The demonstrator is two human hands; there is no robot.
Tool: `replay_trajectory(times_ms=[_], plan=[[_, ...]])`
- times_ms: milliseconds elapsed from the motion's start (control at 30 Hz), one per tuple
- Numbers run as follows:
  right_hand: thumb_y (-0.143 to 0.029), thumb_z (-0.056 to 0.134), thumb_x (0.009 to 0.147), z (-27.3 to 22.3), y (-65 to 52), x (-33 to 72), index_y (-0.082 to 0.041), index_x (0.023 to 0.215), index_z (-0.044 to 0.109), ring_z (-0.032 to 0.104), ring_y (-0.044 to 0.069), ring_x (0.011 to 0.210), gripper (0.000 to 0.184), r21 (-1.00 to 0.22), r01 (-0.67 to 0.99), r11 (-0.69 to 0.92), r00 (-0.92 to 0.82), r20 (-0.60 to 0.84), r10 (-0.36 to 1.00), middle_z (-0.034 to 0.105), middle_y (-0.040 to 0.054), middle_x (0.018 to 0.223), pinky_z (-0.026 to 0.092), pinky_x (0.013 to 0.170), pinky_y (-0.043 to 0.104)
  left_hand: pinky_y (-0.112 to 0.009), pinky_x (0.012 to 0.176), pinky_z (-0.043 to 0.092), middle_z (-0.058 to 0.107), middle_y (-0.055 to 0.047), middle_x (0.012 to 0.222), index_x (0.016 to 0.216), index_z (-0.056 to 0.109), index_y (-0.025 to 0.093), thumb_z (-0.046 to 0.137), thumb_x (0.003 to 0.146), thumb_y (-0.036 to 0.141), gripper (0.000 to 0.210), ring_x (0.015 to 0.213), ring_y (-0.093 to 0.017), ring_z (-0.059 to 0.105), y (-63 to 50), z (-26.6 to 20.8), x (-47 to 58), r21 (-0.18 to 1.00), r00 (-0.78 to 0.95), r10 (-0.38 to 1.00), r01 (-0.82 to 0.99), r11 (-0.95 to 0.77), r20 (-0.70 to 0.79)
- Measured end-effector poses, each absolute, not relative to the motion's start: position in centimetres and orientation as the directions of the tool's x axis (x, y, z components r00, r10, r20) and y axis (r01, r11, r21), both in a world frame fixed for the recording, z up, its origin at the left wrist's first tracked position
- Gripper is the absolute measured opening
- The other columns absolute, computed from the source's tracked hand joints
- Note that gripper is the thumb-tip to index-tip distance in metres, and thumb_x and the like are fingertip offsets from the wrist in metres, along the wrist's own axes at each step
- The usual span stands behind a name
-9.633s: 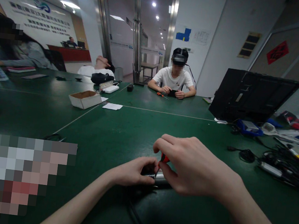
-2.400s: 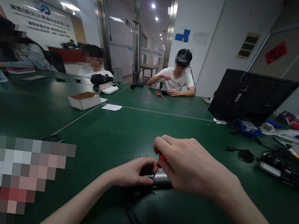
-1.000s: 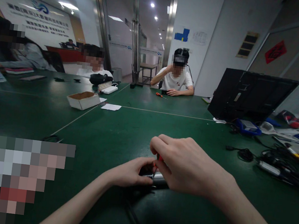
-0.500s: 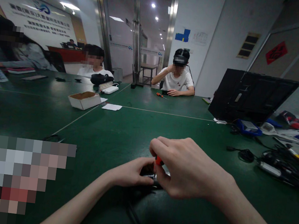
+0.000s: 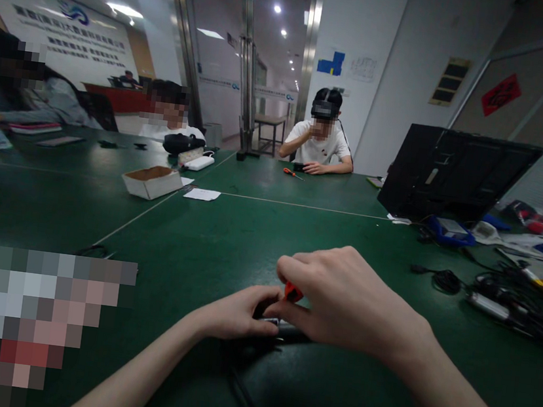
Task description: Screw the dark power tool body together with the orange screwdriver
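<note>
My right hand (image 5: 339,298) is closed, fingers and thumb pinched round the orange handle of a screwdriver (image 5: 293,291). Its shaft and tip are hidden behind the hand. Below it, a dark grey, elongated device (image 5: 289,332) lies low over the table; what kind it is I cannot make out. My left hand (image 5: 243,312) grips the device's left end between thumb and fingers. A dark cable (image 5: 244,385) runs toward me from beneath the hands.
The green table (image 5: 227,238) carries an open cardboard box (image 5: 151,182) and white paper (image 5: 202,194). On the right are a black monitor (image 5: 453,176), tangled cables (image 5: 493,290) and a blue-edged device (image 5: 451,231). Across sits a person (image 5: 321,140) near another orange screwdriver (image 5: 291,173).
My right hand has turned and shifted slightly right with the screwdriver, showing more of its orange handle. My left hand stays on the device. The person opposite has lowered a raised hand slightly.
</note>
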State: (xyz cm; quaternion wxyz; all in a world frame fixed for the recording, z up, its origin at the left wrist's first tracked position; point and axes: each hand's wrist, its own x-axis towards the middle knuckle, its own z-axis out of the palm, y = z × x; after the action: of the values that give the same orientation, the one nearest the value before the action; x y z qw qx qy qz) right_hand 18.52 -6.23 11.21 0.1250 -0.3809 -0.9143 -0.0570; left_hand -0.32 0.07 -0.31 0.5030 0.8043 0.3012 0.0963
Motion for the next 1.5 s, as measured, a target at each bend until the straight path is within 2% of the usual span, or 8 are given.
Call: replay_trajectory(times_ms=[167, 300, 533, 667, 767, 1000, 1200, 1500], plan=[[-0.025, 0.050, 0.082, 11.4, -6.6, 18.4, -0.017, 0.092, 0.050, 0.046, 0.012, 0.058, 0.012, -0.038, 0.697, 0.716, -0.689, 0.239, 0.684, 0.060, 0.0000, 0.080, 0.025, 0.048, 0.025, -0.034, 0.087, 0.043, 0.061, -0.003, 0.104, 0.108, 0.054, 0.020, 0.067, 0.076, 0.026, 0.035, 0.096, -0.023, 0.055, 0.2, -0.7, -0.2, 0.887, 0.813, 0.562, 0.363, -0.285, -0.152], [-0.026, 0.049, 0.087, 11.1, -6.1, 18.3, -0.018, 0.100, 0.047, 0.046, 0.011, 0.056, 0.015, -0.034, 0.710, 0.704, -0.673, 0.262, 0.691, 0.061, 0.0001, 0.083, 0.023, 0.048, 0.025, -0.035, 0.086, 0.043, 0.060, -0.003, 0.105, 0.111, 0.054, 0.019, 0.066, 0.077, 0.030, 0.038, 0.095, -0.023, 0.054, 0.0, -0.1, -0.2, 0.843, 0.795, 0.581, 0.425, -0.330, -0.174], [-0.042, 0.049, 0.092, 10.8, -5.5, 18.4, -0.022, 0.085, 0.049, 0.042, 0.010, 0.051, 0.022, 0.048, 0.734, 0.678, -0.658, 0.298, 0.691, 0.056, -0.0036, 0.065, 0.016, 0.048, 0.026, -0.032, 0.084, 0.042, 0.059, -0.002, 0.102, 0.106, 0.057, 0.021, 0.067, 0.076, 0.029, 0.033, 0.095, -0.023, 0.054, -0.3, 0.9, -0.1, 0.806, 0.768, 0.607, 0.485, -0.339, -0.206], [-0.032, 0.053, 0.087, 11.1, -5.9, 18.6, -0.020, 0.090, 0.049, 0.046, 0.012, 0.059, 0.013, -0.003, 0.724, 0.690, -0.664, 0.270, 0.698, 0.059, -0.0014, 0.080, 0.022, 0.048, 0.025, -0.033, 0.086, 0.042, 0.059, -0.003, 0.106, 0.107, 0.054, 0.019, 0.065, 0.077, 0.028, 0.033, 0.097, -0.023, 0.054, 0.0, 0.2, -0.2, 0.837, 0.785, 0.590, 0.444, -0.320, -0.191], [-0.024, 0.052, 0.083, 11.2, -6.2, 18.6, -0.018, 0.095, 0.048, 0.046, 0.012, 0.061, 0.014, -0.054, 0.698, 0.714, -0.685, 0.240, 0.688, 0.058, 0.0000, 0.087, 0.026, 0.049, 0.024, -0.034, 0.085, 0.042, 0.059, -0.004, 0.103, 0.104, 0.054, 0.017, 0.066, 0.076, 0.030, 0.033, 0.095, -0.024, 0.053, 0.2, -0.3, -0.3, 0.832, 0.794, 0.577, 0.445, -0.333, -0.193], [-0.023, 0.049, 0.086, 10.9, -5.7, 18.5, -0.018, 0.097, 0.046, 0.049, 0.012, 0.061, 0.013, -0.010, 0.717, 0.697, -0.673, 0.250, 0.696, 0.060, 0.0007, 0.088, 0.024, 0.049, 0.025, -0.034, 0.083, 0.042, 0.057, -0.004, 0.103, 0.104, 0.052, 0.018, 0.066, 0.077, 0.030, 0.033, 0.094, -0.023, 0.052, 0.1, 0.0, -0.3, 0.823, 0.788, 0.582, 0.457, -0.337, -0.199], [-0.035, 0.054, 0.088, 10.7, -5.5, 18.3, -0.021, 0.091, 0.047, 0.050, 0.013, 0.059, 0.016, 0.024, 0.755, 0.655, -0.634, 0.281, 0.721, 0.060, -0.0020, 0.074, 0.020, 0.048, 0.025, -0.032, 0.082, 0.042, 0.056, -0.002, 0.100, 0.107, 0.054, 0.020, 0.066, 0.077, 0.029, 0.034, 0.094, -0.022, 0.053, -0.1, 0.6, -0.2, 0.807, 0.770, 0.598, 0.490, -0.331, -0.222], [-0.023, 0.052, 0.081, 11.1, -6.0, 18.5, -0.018, 0.095, 0.048, 0.049, 0.012, 0.061, 0.015, -0.079, 0.729, 0.680, -0.649, 0.237, 0.723, 0.060, 0.0003, 0.085, 0.026, 0.050, 0.025, -0.034, 0.087, 0.041, 0.057, -0.003, 0.107, 0.105, 0.052, 0.018, 0.066, 0.076, 0.030, 0.034, 0.096, -0.023, 0.052, 0.2, -0.4, -0.3, 0.821, 0.781, 0.593, 0.460, -0.337, -0.195]])
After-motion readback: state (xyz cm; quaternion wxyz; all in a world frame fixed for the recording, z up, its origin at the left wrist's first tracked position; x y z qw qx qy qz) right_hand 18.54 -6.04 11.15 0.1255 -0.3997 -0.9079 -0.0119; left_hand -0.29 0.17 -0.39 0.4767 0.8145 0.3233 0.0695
